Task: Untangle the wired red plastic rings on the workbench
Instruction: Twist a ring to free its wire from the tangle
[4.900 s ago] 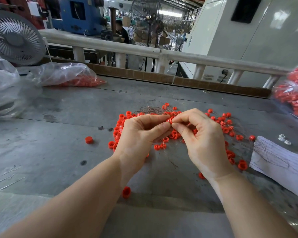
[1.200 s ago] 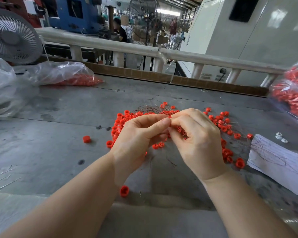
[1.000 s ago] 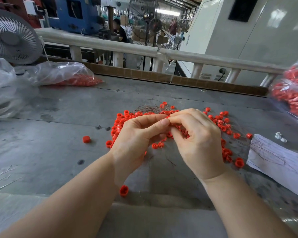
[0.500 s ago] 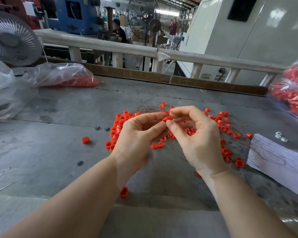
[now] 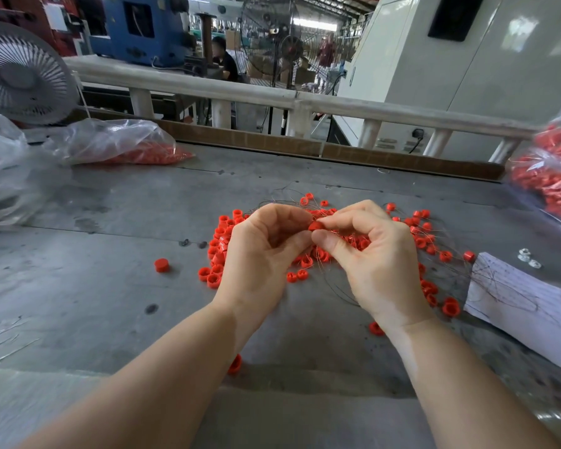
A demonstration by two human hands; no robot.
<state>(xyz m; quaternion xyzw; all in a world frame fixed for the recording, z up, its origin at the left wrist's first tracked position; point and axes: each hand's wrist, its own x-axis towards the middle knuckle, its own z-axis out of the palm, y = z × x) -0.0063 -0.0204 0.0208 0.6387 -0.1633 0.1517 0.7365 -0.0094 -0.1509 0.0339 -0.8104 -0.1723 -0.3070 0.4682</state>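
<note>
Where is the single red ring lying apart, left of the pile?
In the head view, the single red ring lies on the workbench, left of the tangled pile.

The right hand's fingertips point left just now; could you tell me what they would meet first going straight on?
Probably the left hand: the right hand pinches one red ring right against the left fingertips.

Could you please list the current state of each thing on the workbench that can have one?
left hand: pinching the red ring
right hand: pinching the same ring
red ring: held above the pile
ring pile: tangled in wire, on the workbench
loose ring: lying apart, left of pile
plastic bag: lying flat, holding red parts
</note>
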